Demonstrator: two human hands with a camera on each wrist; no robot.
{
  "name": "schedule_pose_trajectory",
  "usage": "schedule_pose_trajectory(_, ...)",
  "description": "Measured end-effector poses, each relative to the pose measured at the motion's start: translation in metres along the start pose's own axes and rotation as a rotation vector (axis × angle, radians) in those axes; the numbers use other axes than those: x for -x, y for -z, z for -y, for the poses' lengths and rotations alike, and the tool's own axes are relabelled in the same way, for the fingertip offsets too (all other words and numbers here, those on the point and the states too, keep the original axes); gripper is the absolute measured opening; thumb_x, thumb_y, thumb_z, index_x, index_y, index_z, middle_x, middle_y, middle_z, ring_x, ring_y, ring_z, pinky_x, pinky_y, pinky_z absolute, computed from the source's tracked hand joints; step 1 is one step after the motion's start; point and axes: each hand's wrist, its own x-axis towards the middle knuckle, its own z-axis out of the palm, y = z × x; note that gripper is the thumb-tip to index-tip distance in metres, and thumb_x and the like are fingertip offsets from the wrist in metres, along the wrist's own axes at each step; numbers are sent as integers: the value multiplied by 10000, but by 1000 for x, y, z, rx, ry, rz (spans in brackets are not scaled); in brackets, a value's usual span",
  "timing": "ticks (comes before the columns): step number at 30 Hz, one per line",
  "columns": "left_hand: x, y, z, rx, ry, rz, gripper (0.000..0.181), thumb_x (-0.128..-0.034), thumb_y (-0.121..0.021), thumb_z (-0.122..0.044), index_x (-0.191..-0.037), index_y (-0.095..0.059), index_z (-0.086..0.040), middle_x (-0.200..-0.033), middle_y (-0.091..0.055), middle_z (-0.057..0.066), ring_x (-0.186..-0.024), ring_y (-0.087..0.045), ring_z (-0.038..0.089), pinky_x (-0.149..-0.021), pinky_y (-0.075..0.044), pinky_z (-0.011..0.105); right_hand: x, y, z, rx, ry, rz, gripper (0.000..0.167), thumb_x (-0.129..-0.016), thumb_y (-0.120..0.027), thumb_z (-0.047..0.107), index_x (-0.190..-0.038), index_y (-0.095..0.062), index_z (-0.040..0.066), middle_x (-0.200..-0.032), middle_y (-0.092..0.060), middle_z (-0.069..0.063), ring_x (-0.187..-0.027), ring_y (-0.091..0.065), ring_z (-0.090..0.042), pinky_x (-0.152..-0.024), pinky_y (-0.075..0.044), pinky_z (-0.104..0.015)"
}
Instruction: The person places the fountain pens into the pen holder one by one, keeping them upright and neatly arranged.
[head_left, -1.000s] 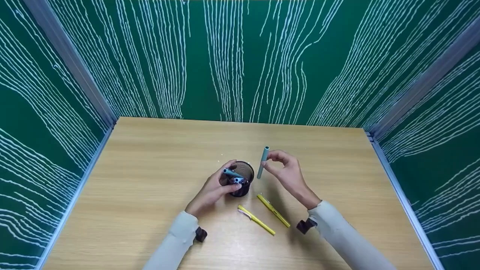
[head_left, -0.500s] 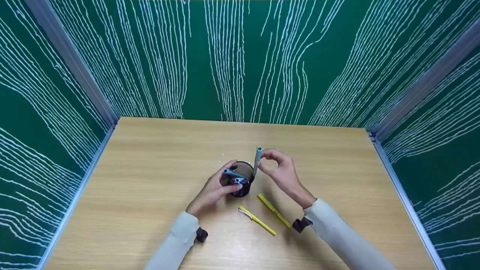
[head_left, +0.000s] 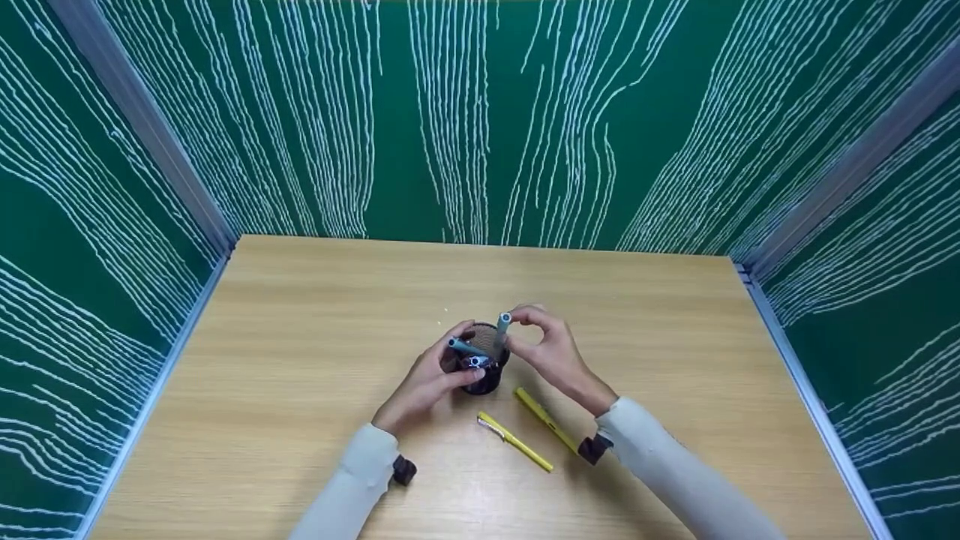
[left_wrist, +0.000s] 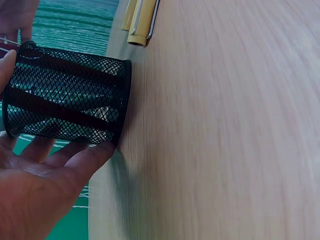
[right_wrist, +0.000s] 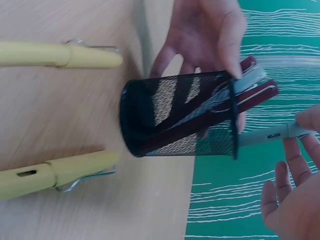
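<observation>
My left hand [head_left: 424, 382] grips a black mesh pen cup [head_left: 482, 384], with the thumb on the near side and the fingers around the left. In the right wrist view, two dark red pens [right_wrist: 257, 96] and a pale blue pen [right_wrist: 252, 80] lean out of the cup. Between thumb and fingers, my right hand [head_left: 559, 360] pinches a teal pen [head_left: 502, 330]. That pen stands nearly upright, its lower end just inside the cup's mouth. In the left wrist view the cup [left_wrist: 70, 95] stands on the table.
Two yellow pens with metal clips lie on the wooden table [head_left: 315, 322] in front of the cup: one yellow pen [head_left: 517, 444] nearer me, the other yellow pen [head_left: 541, 412] partly under the right wrist's camera [head_left: 594, 448]. Green panels with white lines [head_left: 480, 120] surround the table.
My right hand has moved left with the teal pen, from beside the cup to over its mouth, and the pen has come down into it. My left hand keeps its grip.
</observation>
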Motion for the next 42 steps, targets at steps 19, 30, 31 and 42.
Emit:
schedule_pose_trajectory(19,2,0,-3,-58,7,-17,861,-962,-865,-276,-1706,-434,-256,-1677,-516,49,-1563,-435,309,-1312,-241,596,0,-7,-24,21,23,118,262,-895,-819,-110,-1126,-815,14,-1154,-775,-89,-1172,-630,-310,-1086,-449,-452)
schedule_pose_trajectory(30,0,1,-1,-73,-10,-17,847,-960,-864,-258,-1698,-449,-224,-1667,-531,55,-1575,-417,329,-1316,-208,620,0,-9,-29,87,38,141,285,-899,-829,-95,-1125,-827,78,-1162,-776,-38,-1205,-641,-289,-1109,-476,-431)
schedule_pose_trajectory(31,0,1,-1,-75,-11,-16,850,-961,-863,-260,-1700,-444,-222,-1666,-532,52,-1572,-421,326,-1315,-213,617,0,-10,-29,90,36,140,283,-901,-829,-93,-1127,-827,78,-1165,-776,-38,-1207,-639,-287,-1108,-478,-431)
schedule_pose_trajectory(42,2,2,-3,-56,7,-10,846,-966,-857,-268,-1701,-438,-296,-1690,-497,16,-1574,-418,290,-1317,-229,583,2,-11,-30,107,13,154,268,-932,-824,-56,-1164,-822,79,-1182,-773,-29,-1227,-615,-271,-1117,-470,-467)
